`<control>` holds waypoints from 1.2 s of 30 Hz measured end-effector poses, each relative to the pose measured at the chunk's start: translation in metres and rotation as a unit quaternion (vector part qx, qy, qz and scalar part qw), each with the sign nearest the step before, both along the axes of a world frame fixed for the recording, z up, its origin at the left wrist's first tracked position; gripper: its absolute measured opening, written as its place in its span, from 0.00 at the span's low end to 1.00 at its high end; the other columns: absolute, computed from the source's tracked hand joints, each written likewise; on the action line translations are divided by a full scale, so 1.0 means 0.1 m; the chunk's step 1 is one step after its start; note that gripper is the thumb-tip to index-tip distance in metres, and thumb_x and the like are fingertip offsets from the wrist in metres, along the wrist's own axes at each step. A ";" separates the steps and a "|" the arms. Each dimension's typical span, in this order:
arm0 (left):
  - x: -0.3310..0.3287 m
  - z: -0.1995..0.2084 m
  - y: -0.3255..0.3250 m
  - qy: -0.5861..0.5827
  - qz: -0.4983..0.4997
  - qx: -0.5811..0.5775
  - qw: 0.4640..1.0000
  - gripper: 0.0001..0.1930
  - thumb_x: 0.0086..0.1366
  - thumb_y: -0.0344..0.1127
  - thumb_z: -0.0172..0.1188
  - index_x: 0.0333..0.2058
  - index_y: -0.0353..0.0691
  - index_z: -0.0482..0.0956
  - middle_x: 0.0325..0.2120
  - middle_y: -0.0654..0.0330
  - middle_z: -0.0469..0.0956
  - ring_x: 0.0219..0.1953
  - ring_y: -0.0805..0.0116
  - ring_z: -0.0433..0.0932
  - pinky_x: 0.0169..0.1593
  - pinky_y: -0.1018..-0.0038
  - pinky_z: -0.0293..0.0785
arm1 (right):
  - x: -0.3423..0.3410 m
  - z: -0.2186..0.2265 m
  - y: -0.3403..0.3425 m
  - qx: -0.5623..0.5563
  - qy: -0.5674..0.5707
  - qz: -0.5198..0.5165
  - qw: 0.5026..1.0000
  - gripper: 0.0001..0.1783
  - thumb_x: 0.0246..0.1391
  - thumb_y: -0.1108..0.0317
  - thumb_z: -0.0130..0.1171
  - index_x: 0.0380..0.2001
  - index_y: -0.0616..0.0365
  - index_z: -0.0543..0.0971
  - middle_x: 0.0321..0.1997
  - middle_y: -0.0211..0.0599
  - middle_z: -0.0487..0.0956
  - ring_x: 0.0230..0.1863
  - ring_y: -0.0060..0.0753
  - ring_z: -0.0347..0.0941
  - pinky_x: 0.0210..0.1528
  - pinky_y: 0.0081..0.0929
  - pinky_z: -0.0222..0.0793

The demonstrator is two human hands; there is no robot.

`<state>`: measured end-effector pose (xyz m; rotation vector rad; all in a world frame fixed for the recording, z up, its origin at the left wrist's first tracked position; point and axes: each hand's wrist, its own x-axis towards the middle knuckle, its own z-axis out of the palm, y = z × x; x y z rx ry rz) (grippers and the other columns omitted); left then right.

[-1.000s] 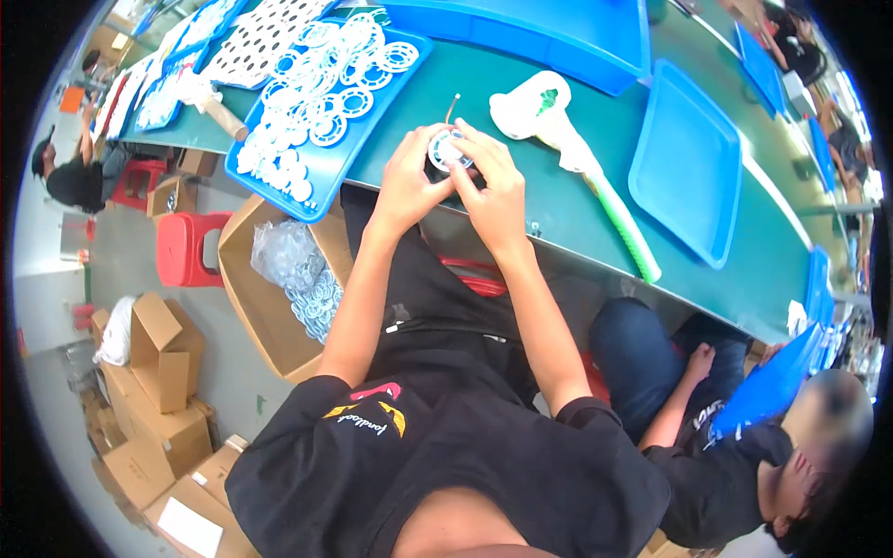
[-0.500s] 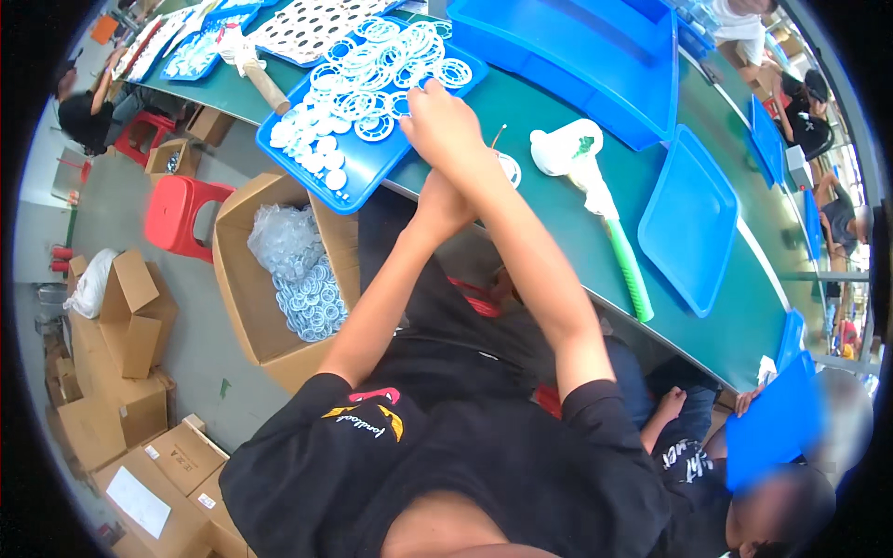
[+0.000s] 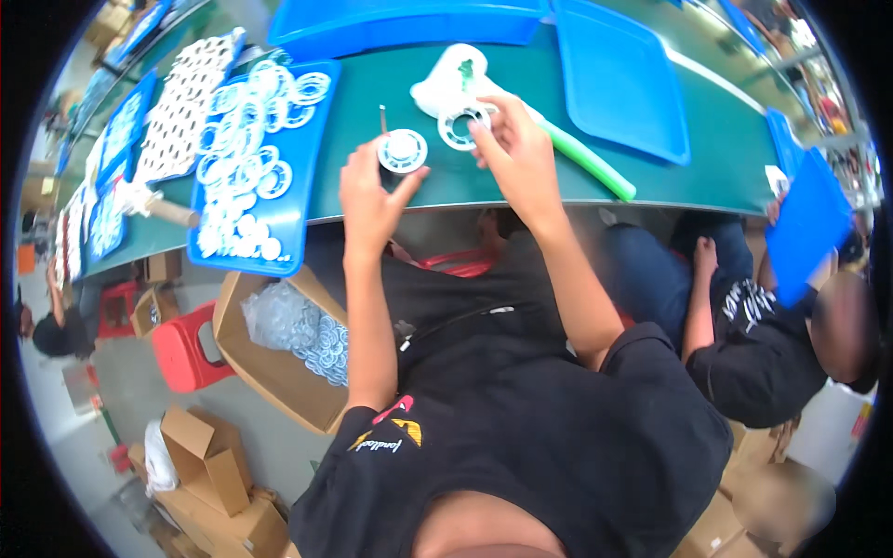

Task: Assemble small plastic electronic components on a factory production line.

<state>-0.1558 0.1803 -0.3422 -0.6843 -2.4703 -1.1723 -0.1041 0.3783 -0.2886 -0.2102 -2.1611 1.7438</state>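
Our right hand (image 3: 516, 139) has its grip closed in a pinch on a white slotted ring (image 3: 448, 139), held just in front of a hammer's (image 3: 588, 163) white-wrapped head. Our left hand (image 3: 369, 200) curves its grip partway, thumb and fingers around a white round disc (image 3: 403, 149) near the front edge of the green surface (image 3: 372, 88); we cannot tell whether it grasps it. To our left, a blue tray (image 3: 305, 191) bears more white rings (image 3: 274, 179).
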 end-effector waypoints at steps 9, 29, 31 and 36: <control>0.28 0.03 0.70 -0.066 0.003 0.005 0.998 0.29 0.55 0.43 0.76 0.53 0.40 0.77 0.48 0.54 0.79 0.52 0.54 0.77 0.57 0.61 0.69 | 0.69 -0.34 0.41 0.101 -0.041 -0.118 0.987 0.24 0.55 0.74 0.70 0.55 0.63 0.77 0.55 0.41 0.73 0.39 0.24 0.78 0.39 0.23 0.77; 0.22 0.02 0.72 -0.066 -0.089 0.099 0.989 0.22 0.58 0.38 0.73 0.51 0.43 0.81 0.50 0.54 0.78 0.56 0.55 0.75 0.60 0.61 0.69 | 0.55 -0.37 0.48 0.315 -0.060 -0.008 0.947 0.32 0.52 0.68 0.69 0.60 0.63 0.74 0.63 0.53 0.73 0.58 0.57 0.75 0.60 0.44 0.72; 0.21 0.03 0.72 -0.072 -0.088 0.123 0.986 0.20 0.58 0.36 0.72 0.49 0.43 0.82 0.49 0.55 0.79 0.55 0.56 0.76 0.60 0.62 0.70 | 0.55 -0.38 0.47 0.316 -0.057 -0.009 0.947 0.31 0.52 0.68 0.69 0.60 0.63 0.74 0.62 0.52 0.74 0.58 0.56 0.75 0.59 0.44 0.72; 0.21 0.06 0.63 -0.122 -0.124 0.164 0.971 0.21 0.59 0.33 0.69 0.52 0.42 0.81 0.51 0.54 0.77 0.57 0.56 0.75 0.60 0.64 0.70 | 0.57 -0.39 0.46 0.310 -0.041 -0.013 0.950 0.29 0.52 0.68 0.68 0.58 0.62 0.75 0.61 0.49 0.75 0.58 0.54 0.75 0.60 0.42 0.72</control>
